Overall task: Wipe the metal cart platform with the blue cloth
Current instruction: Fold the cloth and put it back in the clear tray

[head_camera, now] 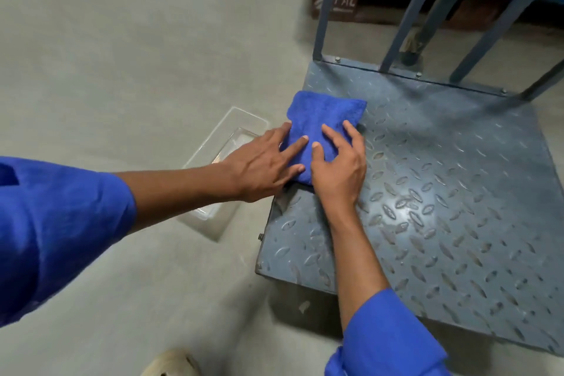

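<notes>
Blue cloth (323,125) on platform (442,192); left hand (262,168), right hand (338,168) flat atop it.

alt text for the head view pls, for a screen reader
Both hands, left hand and right hand, press flat on a folded blue cloth at the left edge of a grey tread-plate cart platform. A clear plastic tray lies on the concrete floor just left of the cart, whose handle bars rise at the far end.
</notes>
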A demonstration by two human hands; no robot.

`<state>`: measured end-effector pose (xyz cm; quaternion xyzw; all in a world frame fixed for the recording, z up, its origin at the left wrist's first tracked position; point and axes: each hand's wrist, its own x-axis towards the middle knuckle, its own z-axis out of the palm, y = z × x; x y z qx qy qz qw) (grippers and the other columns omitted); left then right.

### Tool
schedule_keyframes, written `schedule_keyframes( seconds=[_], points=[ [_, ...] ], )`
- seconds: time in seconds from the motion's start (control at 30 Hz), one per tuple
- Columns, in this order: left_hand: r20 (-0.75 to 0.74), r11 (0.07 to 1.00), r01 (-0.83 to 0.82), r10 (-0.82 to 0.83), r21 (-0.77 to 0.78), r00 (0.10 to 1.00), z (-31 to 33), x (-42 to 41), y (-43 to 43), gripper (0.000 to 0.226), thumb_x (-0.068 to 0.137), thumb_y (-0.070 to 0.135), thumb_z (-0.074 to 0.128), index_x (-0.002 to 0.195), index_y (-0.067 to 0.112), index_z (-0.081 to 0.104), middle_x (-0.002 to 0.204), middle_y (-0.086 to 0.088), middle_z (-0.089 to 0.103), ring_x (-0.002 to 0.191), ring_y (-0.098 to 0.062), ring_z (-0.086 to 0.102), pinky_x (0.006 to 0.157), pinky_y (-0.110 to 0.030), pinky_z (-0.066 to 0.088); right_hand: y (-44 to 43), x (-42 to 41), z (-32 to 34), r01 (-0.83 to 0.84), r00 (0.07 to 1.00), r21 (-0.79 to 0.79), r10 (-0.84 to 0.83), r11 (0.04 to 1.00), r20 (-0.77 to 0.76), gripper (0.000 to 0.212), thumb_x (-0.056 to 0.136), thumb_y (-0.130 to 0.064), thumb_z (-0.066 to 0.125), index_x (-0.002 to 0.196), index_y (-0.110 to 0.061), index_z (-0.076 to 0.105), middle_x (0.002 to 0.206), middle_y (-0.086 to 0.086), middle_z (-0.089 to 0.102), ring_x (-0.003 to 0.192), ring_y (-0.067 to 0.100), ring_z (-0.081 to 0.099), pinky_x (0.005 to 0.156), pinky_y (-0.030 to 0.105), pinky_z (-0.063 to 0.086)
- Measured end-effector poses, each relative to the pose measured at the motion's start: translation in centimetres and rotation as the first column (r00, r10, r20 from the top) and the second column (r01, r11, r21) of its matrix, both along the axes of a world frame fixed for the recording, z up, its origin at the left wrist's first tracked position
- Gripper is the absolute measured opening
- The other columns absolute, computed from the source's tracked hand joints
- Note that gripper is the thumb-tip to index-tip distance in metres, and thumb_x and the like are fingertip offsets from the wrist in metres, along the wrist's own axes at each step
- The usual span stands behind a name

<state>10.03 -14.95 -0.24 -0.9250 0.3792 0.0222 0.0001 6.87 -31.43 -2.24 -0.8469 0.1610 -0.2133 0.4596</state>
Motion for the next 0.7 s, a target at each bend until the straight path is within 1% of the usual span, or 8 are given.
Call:
schedule_keyframes(
  seconds=[0.07, 0.13, 0.2, 0.3, 0.4, 0.53, 0.6, 0.7],
  points=[
    [-0.118, 0.995, -0.01, 0.022, 0.101, 0.993, 0.7, -0.5, -0.2, 0.096, 0.104, 0.072, -0.001, 0.173, 0.005, 0.009, 0.175, -0.036, 0.008, 0.161, -0.047, 0.026, 0.131, -0.045, 0.029, -1.6, 1.8, 1.1, 0.012, 0.999, 0.087, -0.008, 0.996, -0.046, 0.047, 0.093, -0.018, 0.078, 0.14, -0.019, 0.071, 0.157, 0.01, 0.051, 0.146, 0.019, 0.051, 0.119, 0.022, 0.032],
    [-0.202, 0.99, -0.026, 0.054, 0.14, 0.978, 1.0, -0.9, -0.4, 0.101, 0.099, 0.078, 0.006, 0.173, 0.011, -0.006, 0.177, -0.029, -0.009, 0.166, -0.038, 0.016, 0.132, -0.039, 0.023, -3.5, 4.1, 2.1, -0.066, 0.993, 0.065, 0.072, 0.996, -0.091, 0.058, 0.092, -0.024, 0.081, 0.147, -0.025, 0.064, 0.156, 0.01, 0.05, 0.147, 0.018, 0.048, 0.123, 0.024, 0.031],
    [-0.171, 0.988, -0.014, 0.041, 0.153, 0.984, 0.7, -1.6, -0.3, 0.099, 0.101, 0.076, 0.012, 0.173, 0.01, -0.007, 0.177, -0.03, -0.011, 0.165, -0.04, 0.018, 0.13, -0.04, 0.028, -5.4, 5.7, 2.8, -0.238, 0.96, -0.099, 0.219, 0.966, -0.173, 0.065, 0.09, -0.033, 0.082, 0.151, -0.033, 0.059, 0.165, 0.01, 0.038, 0.153, 0.023, 0.039, 0.125, 0.027, 0.027],
    [0.045, 0.989, 0.072, -0.079, 0.129, 0.996, -0.5, -1.6, 0.5, 0.094, 0.106, 0.069, 0.003, 0.171, 0.002, 0.013, 0.171, -0.043, 0.008, 0.16, -0.055, 0.024, 0.129, -0.057, 0.034, -7.1, 6.8, 3.0, -0.488, 0.871, -0.435, 0.394, 0.757, -0.292, 0.061, 0.089, -0.056, 0.078, 0.146, -0.052, 0.058, 0.175, -0.003, 0.025, 0.158, 0.029, 0.025, 0.128, 0.046, 0.022],
    [0.27, 0.968, 0.221, -0.246, 0.118, 0.931, -1.7, -1.5, 1.0, 0.068, 0.115, 0.045, 0.03, 0.163, -0.003, 0.037, 0.162, -0.047, 0.032, 0.148, -0.063, 0.042, 0.116, -0.067, 0.046, -7.6, 7.4, 3.7, -0.709, 0.705, -0.429, 0.57, 0.56, -0.421, 0.055, 0.093, -0.059, 0.073, 0.146, -0.054, 0.058, 0.171, -0.005, 0.037, 0.155, 0.024, 0.034, 0.128, 0.054, 0.028],
    [0.338, 0.902, 0.429, -0.42, 0.053, 0.842, -2.0, -1.2, 0.7, 0.053, 0.109, 0.018, 0.039, 0.16, 0.001, 0.036, 0.153, -0.041, 0.049, 0.141, -0.061, 0.052, 0.114, -0.062, 0.047, -8.8, 8.8, 5.5, -0.852, 0.522, -0.375, 0.655, 0.365, -0.547, 0.06, 0.098, -0.03, 0.077, 0.151, -0.046, 0.055, 0.173, -0.001, 0.034, 0.158, 0.02, 0.034, 0.13, 0.043, 0.027],
    [0.34, 0.882, 0.471, -0.448, 0.016, 0.827, -2.2, -1.0, 0.6, 0.054, 0.107, 0.013, 0.044, 0.159, 0.003, 0.036, 0.149, -0.039, 0.056, 0.138, -0.059, 0.056, 0.111, -0.06, 0.052, -9.1, 9.2, 5.7, -0.87, 0.491, -0.378, 0.636, 0.318, -0.595, 0.064, 0.098, -0.019, 0.077, 0.151, -0.047, 0.055, 0.174, -0.004, 0.03, 0.158, 0.02, 0.032, 0.13, 0.043, 0.028],
    [0.311, 0.907, 0.42, -0.398, -0.006, 0.863, -2.7, -1.1, 0.3, 0.068, 0.101, 0.02, 0.066, 0.162, 0.015, 0.035, 0.148, -0.039, 0.056, 0.136, -0.06, 0.057, 0.105, -0.059, 0.057, -8.5, 9.1, 4.8, -0.84, 0.537, -0.43, 0.615, 0.33, -0.578, 0.061, 0.098, -0.015, 0.074, 0.146, -0.049, 0.059, 0.172, -0.01, 0.034, 0.153, 0.023, 0.035, 0.127, 0.048, 0.03]
  ],
)
